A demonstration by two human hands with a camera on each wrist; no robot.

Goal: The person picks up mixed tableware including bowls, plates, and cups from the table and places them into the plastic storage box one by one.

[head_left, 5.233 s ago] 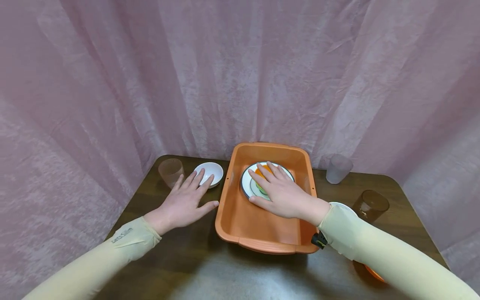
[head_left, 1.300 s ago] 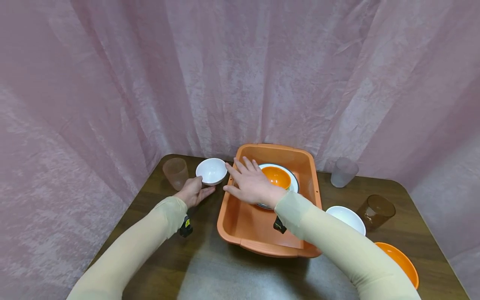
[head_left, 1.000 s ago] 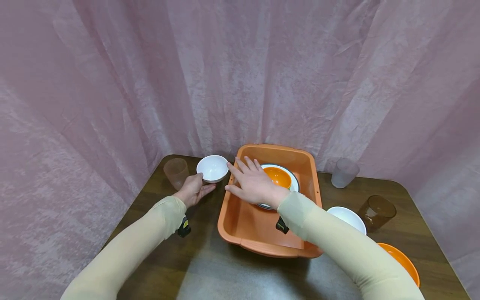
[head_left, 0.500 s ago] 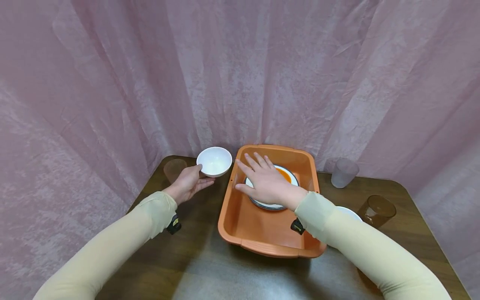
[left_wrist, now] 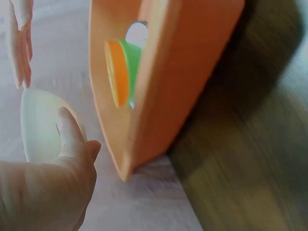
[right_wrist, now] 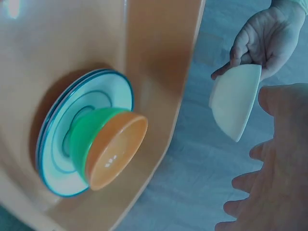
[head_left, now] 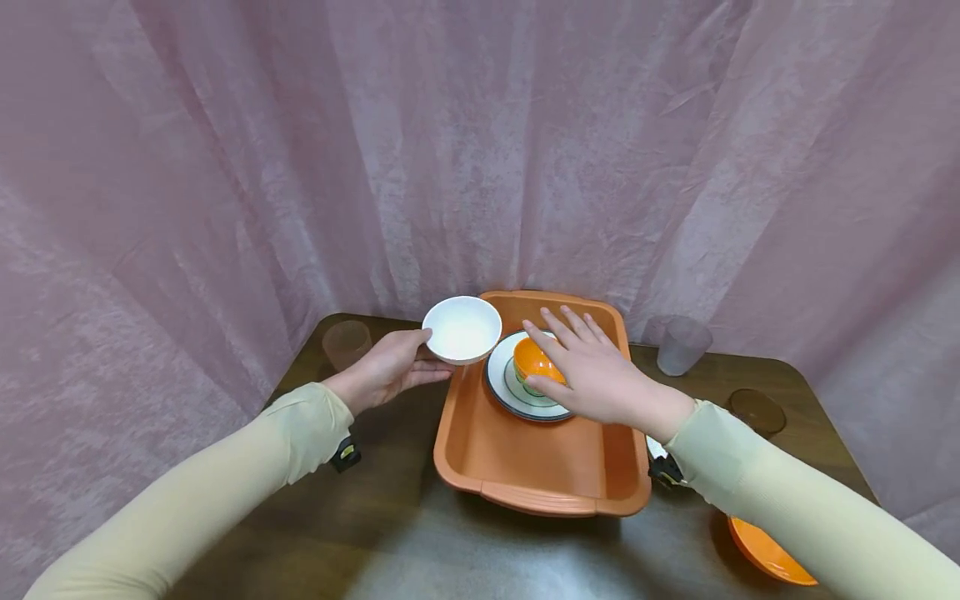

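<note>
Left hand (head_left: 388, 367) pinching white bowl (head_left: 462, 327), thumb at rim, fingers underneath. Right hand (head_left: 600, 379) fingers spread, above orange tub (head_left: 536, 462).

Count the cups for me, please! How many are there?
3. A pinkish cup stands beyond the left hand, a frosted cup right of the orange tub, and a brown cup partly behind the right sleeve. Others could be hidden.

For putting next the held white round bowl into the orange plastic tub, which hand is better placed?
Probably the left hand: it grips the white bowl near the tub, while the open right hand holds nothing.
</note>
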